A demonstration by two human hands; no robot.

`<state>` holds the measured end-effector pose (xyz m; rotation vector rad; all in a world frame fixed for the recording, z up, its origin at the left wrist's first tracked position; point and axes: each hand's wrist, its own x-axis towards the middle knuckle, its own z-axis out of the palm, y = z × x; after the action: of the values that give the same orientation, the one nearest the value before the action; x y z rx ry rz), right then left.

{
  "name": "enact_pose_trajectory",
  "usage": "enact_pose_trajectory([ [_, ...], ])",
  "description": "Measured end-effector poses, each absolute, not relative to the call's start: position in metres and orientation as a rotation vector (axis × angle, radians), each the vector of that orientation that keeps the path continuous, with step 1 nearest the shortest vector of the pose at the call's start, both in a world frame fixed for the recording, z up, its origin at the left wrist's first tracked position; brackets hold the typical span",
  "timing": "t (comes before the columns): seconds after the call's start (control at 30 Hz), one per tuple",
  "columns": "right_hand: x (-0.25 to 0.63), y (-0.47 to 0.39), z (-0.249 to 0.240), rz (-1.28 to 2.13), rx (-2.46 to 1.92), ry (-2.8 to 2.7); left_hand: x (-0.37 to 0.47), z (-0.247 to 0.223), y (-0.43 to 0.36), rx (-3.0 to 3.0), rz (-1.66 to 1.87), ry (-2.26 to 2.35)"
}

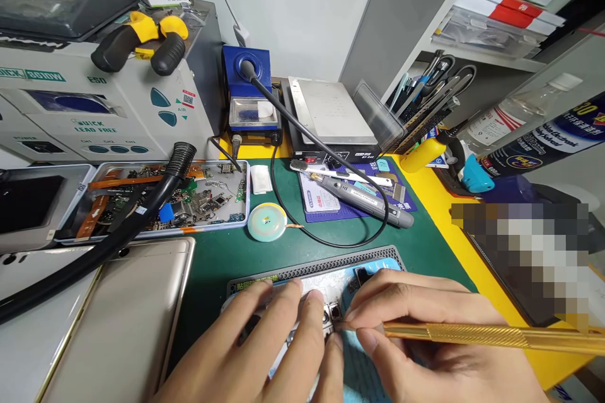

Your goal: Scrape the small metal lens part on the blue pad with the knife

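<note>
Mostly hidden: silver-blue phone [331, 283], opened, small camera modules exposed.

Bright, even light falls from above my green mat [227, 258], leaving only soft, short shadows under my left hand [265, 346] and right hand [425, 340]. Left of the mat, the gold phone back [123, 321] carries a pale sheen, and the metal plate [331, 107] behind the mat glares white. Everything near the mat is sharp; my hands at the bottom edge look slightly soft. Straight lines bow towards the corners. Right of the mat, a pixelated block [520, 252] hides part of the scene.
</note>
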<state>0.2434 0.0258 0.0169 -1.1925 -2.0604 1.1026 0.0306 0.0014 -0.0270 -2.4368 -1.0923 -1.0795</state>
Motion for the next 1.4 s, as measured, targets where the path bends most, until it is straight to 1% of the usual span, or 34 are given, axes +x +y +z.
enact_pose_trajectory([
  [0.9,0.2435,0.0246,0.0181,1.086,-1.218,-2.012,0.0329,-0.0252,0.0037,-2.445,-1.107,-1.140],
  [1.4,0.2442,0.0239,0.0178,1.004,-1.256,-2.014,0.0321,-0.0260,0.0023,-2.471,-1.090,-1.139],
])
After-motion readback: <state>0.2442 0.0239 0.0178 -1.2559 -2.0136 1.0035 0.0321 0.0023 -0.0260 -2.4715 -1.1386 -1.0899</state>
